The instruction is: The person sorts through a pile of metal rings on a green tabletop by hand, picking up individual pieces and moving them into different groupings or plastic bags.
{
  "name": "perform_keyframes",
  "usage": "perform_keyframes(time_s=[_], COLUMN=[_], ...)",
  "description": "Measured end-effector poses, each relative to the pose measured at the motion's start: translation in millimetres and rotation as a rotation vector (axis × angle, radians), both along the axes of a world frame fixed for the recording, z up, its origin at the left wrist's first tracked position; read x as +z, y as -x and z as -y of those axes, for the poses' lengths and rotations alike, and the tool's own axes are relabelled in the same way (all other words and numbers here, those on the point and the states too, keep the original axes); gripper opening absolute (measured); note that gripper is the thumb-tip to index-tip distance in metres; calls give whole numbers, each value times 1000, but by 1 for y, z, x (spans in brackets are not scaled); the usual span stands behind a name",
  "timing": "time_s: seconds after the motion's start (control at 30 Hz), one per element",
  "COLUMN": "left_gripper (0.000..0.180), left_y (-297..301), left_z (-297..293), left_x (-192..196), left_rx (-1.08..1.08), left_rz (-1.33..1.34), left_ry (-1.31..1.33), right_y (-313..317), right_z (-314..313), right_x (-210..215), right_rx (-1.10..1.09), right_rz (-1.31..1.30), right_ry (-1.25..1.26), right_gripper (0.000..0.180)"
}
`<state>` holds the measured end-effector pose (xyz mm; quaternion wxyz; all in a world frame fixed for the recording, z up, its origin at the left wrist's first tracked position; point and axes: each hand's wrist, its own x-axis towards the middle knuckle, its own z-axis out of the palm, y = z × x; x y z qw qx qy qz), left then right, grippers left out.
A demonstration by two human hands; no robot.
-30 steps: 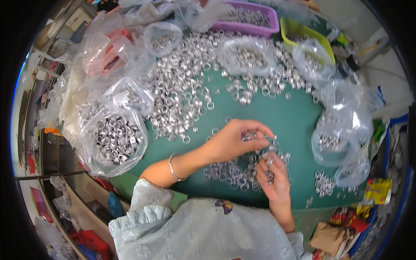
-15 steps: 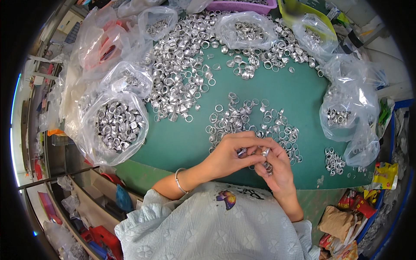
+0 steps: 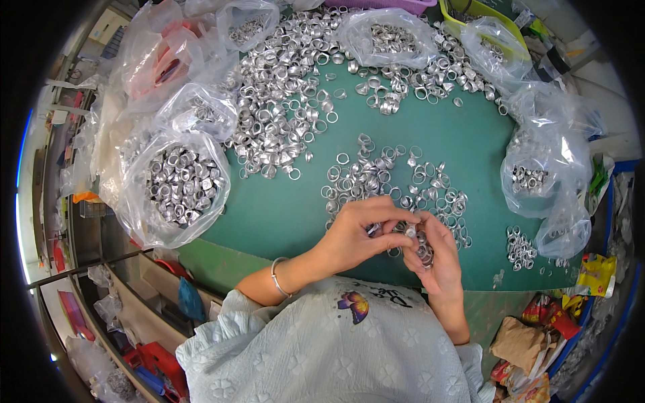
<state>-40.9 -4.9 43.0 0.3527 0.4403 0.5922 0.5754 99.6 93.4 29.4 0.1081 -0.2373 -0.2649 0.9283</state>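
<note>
My left hand (image 3: 356,232), with a silver bracelet (image 3: 277,277) on its wrist, pinches a silver metal ring between thumb and fingertips. It meets my right hand (image 3: 443,262), whose fingers curl round several more rings (image 3: 424,250) against the palm. More metal shows under the left fingers, partly hidden. Both hands are above the near part of a green table (image 3: 289,215). Just beyond them lies a loose pile of silver rings (image 3: 363,178), with flatter, thinner-looking rings (image 3: 447,201) on its right side.
A large heap of rings (image 3: 269,121) spreads over the far left. Clear plastic bags of rings stand at the left (image 3: 185,188), far middle (image 3: 390,40) and right (image 3: 531,178). A small ring cluster (image 3: 519,248) lies near right. Purple (image 3: 403,5) and yellow-green baskets (image 3: 494,27) stand behind.
My right hand has turned slightly, so more of the rings in its palm show. The left hand stays pinched beside it. The whole view has shifted a little.
</note>
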Motion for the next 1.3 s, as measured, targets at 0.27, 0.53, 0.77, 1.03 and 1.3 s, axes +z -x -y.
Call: perform_keyframes(time_s=[0.27, 0.53, 0.77, 1.03, 1.3], left_gripper=[28, 29, 26, 28, 32], left_y=[1, 1, -1, -1, -7], left_z=[2, 7, 6, 4, 1], left_x=[5, -4, -5, -9, -18], left_rx=[40, 64, 108, 73, 80], left_rz=[-10, -11, 35, 39, 31], left_ry=[62, 61, 67, 141, 18], right_y=[5, 5, 5, 7, 5], right_z=[0, 2, 1, 3, 3], right_x=[1, 3, -5, 0, 2], right_rx=[-104, -146, -200, -272, -236], right_rz=[123, 58, -28, 71, 36], right_ry=[213, 319, 580, 574, 587], right_gripper=[36, 39, 33, 31, 33])
